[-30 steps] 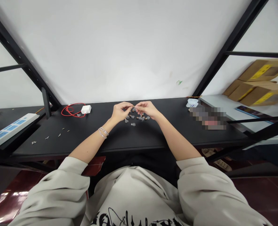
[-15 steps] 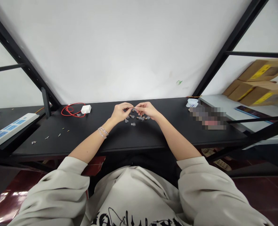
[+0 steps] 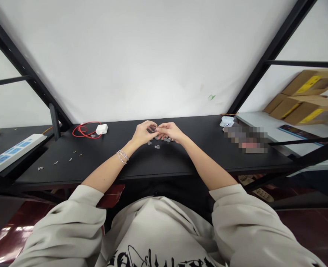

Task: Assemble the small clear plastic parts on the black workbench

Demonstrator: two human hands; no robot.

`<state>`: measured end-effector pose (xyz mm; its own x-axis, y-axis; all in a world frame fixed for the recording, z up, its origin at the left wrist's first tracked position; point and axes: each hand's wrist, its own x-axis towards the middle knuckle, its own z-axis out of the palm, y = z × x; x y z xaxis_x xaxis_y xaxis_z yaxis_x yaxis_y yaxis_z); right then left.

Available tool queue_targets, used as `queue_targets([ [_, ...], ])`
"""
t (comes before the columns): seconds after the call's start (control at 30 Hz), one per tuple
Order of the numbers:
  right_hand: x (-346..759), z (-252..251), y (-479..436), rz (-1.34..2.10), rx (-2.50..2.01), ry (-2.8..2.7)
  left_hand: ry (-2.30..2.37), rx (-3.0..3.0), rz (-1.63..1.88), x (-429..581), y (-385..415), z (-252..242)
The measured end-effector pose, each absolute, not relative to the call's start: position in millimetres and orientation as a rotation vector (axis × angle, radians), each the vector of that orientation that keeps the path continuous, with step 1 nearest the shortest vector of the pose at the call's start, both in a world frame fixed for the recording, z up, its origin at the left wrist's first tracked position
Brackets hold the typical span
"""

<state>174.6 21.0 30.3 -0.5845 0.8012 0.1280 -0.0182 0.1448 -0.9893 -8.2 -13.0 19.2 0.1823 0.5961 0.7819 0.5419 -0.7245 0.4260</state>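
My left hand (image 3: pixel 143 133) and my right hand (image 3: pixel 169 132) meet above the middle of a black workbench (image 3: pixel 108 159), their fingertips together on a small glass bulb (image 3: pixel 153 129) that is partly hidden by my fingers. Several more miniature glass bulbs (image 3: pixel 167 139) lie just below my right hand. One loose bulb (image 3: pixel 157 147) sits apart, nearer me. Silver bracelets (image 3: pixel 123 155) circle my left wrist.
A red cable (image 3: pixel 83 129) and a white power adapter (image 3: pixel 102 129) lie to the left, with small metal parts (image 3: pixel 63 159) further left. A white power strip (image 3: pixel 13 154) sits at the left edge. Black frame posts flank the bench, and cardboard boxes (image 3: pixel 305 98) stand on a shelf at right.
My hands have drawn closer and now overlap at the fingertips, covering the bulbs nearest them. Their position has shifted slightly left and down.
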Motion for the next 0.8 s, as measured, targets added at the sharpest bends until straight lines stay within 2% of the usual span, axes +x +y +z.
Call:
queue_targets([
  [0.3,176.4,30.8,25.1,1.549,-0.695,-1.826,1.141,2.455,1.501,-8.6,-16.2,26.1],
  [0.67,176.4,28.8,24.2,1.528,-0.774,-1.883,1.275,2.241,1.249,-8.9,-15.8,25.4],
  [0.8,177.5,28.1,30.3,1.339,-0.915,-1.864,1.397,2.341,1.208,-10.2,-20.2,30.0],
])
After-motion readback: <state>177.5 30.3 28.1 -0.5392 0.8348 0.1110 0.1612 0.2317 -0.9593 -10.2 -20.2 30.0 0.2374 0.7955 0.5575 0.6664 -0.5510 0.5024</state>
